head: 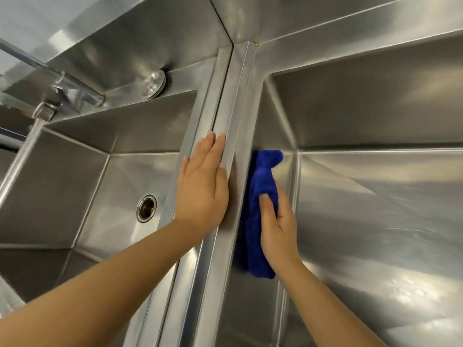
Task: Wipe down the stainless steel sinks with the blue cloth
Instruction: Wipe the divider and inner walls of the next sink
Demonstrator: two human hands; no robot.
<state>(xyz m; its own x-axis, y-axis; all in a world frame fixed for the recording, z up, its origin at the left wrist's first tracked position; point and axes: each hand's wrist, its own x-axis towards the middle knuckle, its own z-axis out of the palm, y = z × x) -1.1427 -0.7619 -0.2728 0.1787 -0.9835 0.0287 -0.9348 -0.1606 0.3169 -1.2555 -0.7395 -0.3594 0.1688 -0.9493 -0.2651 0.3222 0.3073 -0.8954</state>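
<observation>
Two stainless steel sinks sit side by side, the left sink (75, 186) and the right sink (375, 209), divided by a double steel rim (225, 101). My left hand (203, 186) lies flat on that rim, fingers straight. My right hand (275, 226) is inside the right sink and presses the blue cloth (260, 186) against the sink's left inner wall, thumb on the cloth. The cloth is bunched lengthwise and runs along the wall beside the rim. My fingers behind the cloth are hidden.
A drain hole (146, 208) sits in the left sink's floor. A chrome tap (57, 96) with running water (22, 156) is at the far left. A round steel fitting (155, 83) is on the back ledge, below the steel backsplash (150, 28).
</observation>
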